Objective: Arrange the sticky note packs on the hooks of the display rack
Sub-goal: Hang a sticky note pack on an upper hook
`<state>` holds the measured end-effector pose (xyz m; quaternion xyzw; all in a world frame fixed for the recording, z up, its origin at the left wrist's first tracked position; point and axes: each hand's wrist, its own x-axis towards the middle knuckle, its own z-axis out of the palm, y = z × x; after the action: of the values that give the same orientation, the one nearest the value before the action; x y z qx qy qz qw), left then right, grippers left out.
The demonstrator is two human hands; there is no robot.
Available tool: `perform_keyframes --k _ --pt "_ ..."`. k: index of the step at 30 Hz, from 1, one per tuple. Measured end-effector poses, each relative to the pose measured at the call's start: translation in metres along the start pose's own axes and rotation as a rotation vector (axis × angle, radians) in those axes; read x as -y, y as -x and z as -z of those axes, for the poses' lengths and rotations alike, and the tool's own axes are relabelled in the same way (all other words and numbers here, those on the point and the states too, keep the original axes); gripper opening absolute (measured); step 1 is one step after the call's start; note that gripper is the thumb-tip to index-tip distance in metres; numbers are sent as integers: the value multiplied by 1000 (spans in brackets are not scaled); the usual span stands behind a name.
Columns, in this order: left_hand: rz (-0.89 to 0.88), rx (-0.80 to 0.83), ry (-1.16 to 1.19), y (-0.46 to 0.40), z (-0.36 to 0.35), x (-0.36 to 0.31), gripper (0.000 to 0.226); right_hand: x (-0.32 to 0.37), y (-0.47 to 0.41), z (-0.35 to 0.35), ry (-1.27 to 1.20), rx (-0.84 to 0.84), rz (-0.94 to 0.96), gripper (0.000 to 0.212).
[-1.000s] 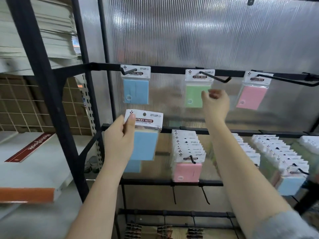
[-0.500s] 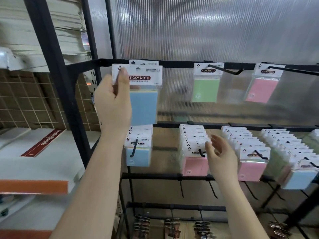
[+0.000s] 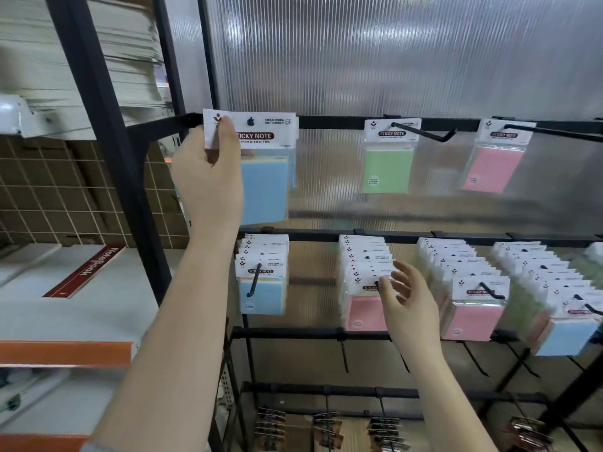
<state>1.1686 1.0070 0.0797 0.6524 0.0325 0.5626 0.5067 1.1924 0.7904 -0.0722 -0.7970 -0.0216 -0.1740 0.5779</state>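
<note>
Sticky note pack, blue, sits in the upper left of the frame, its white header card pinched between thumb and fingers of the left hand and held up against the top rail of the display rack. Its hang hole shows dark near the card's top middle, with another blue pack just visible behind it; whether the hook tip has entered the hole cannot be told. To do this well, I judge the card should be kept flat and level, the hole lined up on the hook tip, then slid straight back along the wire without bending the header. Further right, in the middle row, the right hand is spread loosely, fingertips at the front pink pack, gripping nothing yet.
</note>
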Motion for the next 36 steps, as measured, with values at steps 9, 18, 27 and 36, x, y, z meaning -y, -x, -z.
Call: perform_keyframes --k 9,18,27,36 --pt "29 31 -32 -7 -7 13 30 -4 -1 -2 -15 4 -15 36" --pt "227 58 -40 -34 -46 61 26 -7 -5 -1 -13 11 -19 36" --pt "350 67 -78 -60 -76 83 22 -11 -14 -1 28 -7 -17 35" --pt "367 47 -157 -56 -83 95 45 -14 -18 1 71 -40 -29 35"
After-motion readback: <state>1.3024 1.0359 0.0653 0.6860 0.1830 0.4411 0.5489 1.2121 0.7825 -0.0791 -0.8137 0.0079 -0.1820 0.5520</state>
